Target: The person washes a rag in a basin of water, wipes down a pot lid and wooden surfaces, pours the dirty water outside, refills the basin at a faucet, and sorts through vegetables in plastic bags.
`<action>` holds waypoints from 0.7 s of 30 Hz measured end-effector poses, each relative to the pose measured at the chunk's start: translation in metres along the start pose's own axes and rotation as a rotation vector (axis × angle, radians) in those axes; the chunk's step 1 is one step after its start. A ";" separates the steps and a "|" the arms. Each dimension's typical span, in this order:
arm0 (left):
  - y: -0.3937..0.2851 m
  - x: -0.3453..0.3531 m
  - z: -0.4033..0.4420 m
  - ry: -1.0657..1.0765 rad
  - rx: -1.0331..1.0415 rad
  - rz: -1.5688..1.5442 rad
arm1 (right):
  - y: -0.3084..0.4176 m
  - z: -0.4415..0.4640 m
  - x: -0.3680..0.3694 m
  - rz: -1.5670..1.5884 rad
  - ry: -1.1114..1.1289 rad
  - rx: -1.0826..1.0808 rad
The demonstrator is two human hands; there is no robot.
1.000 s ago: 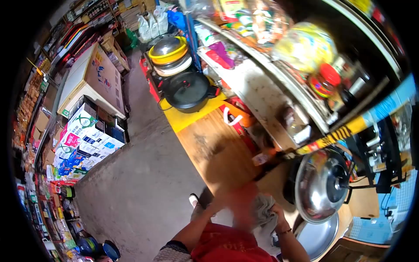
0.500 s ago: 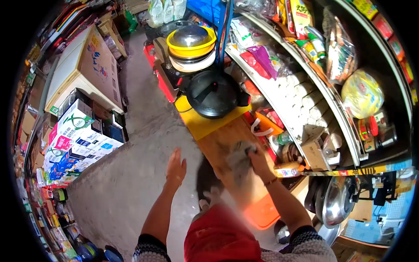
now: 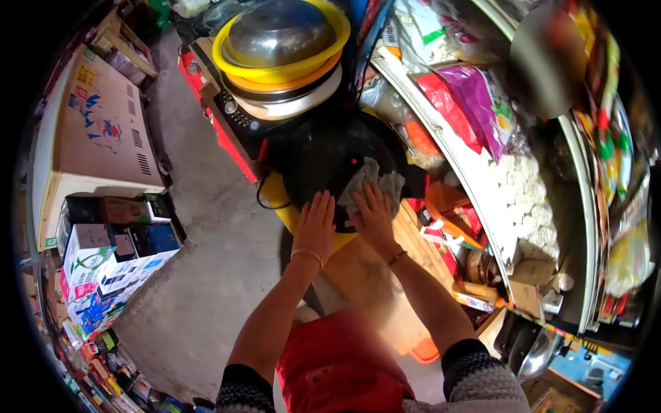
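Observation:
A black lidded pot (image 3: 313,155) with a red dot on its knob stands at the centre. My right hand (image 3: 376,224) presses a crumpled grey cloth (image 3: 394,186) against the lid's near right side, fingers over the cloth. Close by, my left hand (image 3: 315,230) lies open with straight fingers at the pot's near edge; whether it touches the lid or just hovers is hard to tell. Below the hands runs a wooden board (image 3: 358,275), with a yellow surface (image 3: 289,215) showing under the pot.
Behind the pot, a yellow basin (image 3: 337,45) holding a metal bowl (image 3: 279,38) tops a stack. Packed shelves (image 3: 454,158) curve along the right. Cartons (image 3: 103,265) and a white chest (image 3: 103,131) line the left. An orange-red piece (image 3: 425,351) lies at the board's near end.
My right hand has moved with the cloth from the wooden board up to the pot lid. My left hand has come from over the floor to the pot's edge. The view has shifted closer.

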State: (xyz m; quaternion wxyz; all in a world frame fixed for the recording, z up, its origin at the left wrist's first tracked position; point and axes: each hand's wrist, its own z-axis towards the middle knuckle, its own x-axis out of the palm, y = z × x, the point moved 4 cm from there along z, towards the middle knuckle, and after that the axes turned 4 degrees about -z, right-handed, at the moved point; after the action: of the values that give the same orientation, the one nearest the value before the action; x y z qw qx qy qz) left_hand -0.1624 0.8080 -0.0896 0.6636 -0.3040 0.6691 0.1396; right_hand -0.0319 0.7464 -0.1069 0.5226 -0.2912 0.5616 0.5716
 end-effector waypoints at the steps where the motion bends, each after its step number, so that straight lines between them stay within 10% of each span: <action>1: 0.003 0.002 0.006 0.013 -0.004 -0.013 | -0.016 0.008 0.006 -0.002 0.018 0.004; 5: 0.014 0.014 0.013 0.129 -0.017 0.024 | -0.061 0.063 0.020 0.063 -0.235 0.143; 15: 0.044 0.036 0.011 -0.018 0.071 -0.133 | 0.006 0.231 0.068 -0.129 0.364 -0.062; 17: 0.048 0.039 0.012 -0.025 0.081 -0.152 | 0.024 0.209 0.098 -0.219 0.118 -0.394; 21: 0.050 0.044 0.016 -0.064 0.087 -0.121 | 0.041 0.204 0.096 -0.154 0.253 -0.364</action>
State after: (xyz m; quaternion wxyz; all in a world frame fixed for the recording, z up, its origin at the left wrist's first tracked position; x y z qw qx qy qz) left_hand -0.1763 0.8463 -0.1445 0.7044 -0.3102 0.6334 0.0797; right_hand -0.0453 0.9728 -0.1403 0.4290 -0.4919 0.4865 0.5808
